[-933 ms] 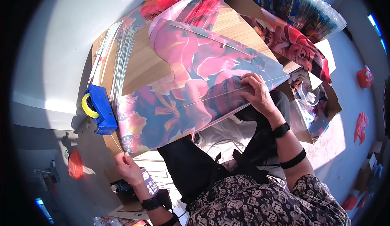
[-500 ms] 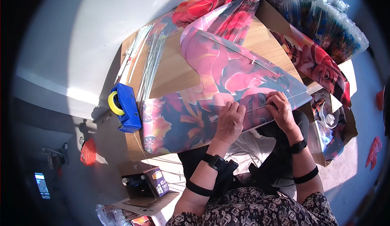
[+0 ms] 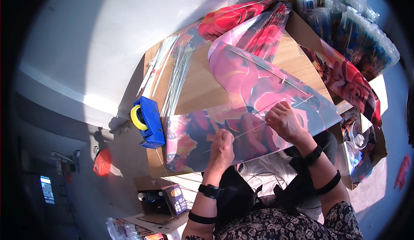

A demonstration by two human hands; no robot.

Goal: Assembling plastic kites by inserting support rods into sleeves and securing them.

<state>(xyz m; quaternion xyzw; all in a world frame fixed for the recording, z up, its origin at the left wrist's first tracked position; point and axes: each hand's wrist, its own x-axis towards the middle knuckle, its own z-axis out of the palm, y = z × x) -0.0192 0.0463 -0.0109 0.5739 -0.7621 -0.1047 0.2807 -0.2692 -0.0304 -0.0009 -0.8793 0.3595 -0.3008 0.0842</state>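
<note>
A large, thin printed sheet in pink, red and dark grey, shaped like a kite sail, lies over the table and its near edge. Across its lower part runs a thin white rod. My left hand is closed round the rod near its left end, low on the sheet. Farther right, my right hand pinches the same rod, its fingertips against the printed surface. Another slim rod lies along the sheet's upper right edge, with a small pale piece on it.
Bundles of thin white rods lie at the table's left, behind a blue tape dispenser with yellow tape. More printed red sheets are at the back. Plastic-wrapped packs stand at the far right. An open carton sits to my right.
Both hands have moved left along the sheet, the left one farther, so they are wider apart. The rod between them now shows plainly. The whole view has shifted slightly.
</note>
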